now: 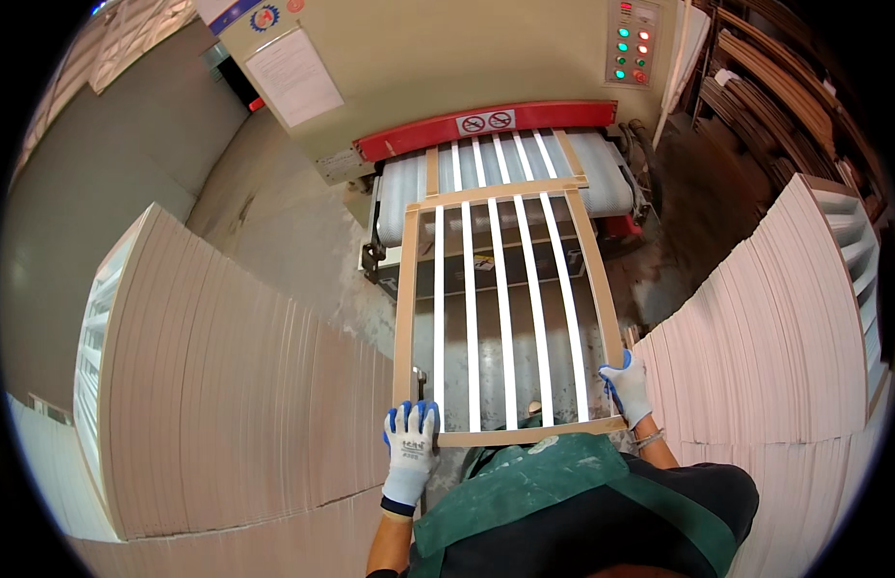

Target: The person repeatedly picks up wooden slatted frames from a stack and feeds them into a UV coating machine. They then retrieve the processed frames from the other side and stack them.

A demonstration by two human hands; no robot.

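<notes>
A slatted frame (404, 308) with tan rails and several white slats stretches from my waist to the machine's belt. My left hand (410, 445), in a white glove with blue fingertips, is closed around its near left corner. On the right rail, close to the near corner, my right hand (629, 387) grips in the same kind of glove. The far end of this frame meets a second slatted frame (432, 173), which lies on the pale conveyor belt (397, 207) and passes under a red guard bar (399, 144). Whether the two frames overlap or only touch, I cannot tell.
Tall stacks of pale frames stand close on both sides, the left stack (226, 376) and the right stack (746, 337). The beige machine (486, 58) carries a panel of lit buttons (631, 43). Brown boards (770, 82) are piled at the far right.
</notes>
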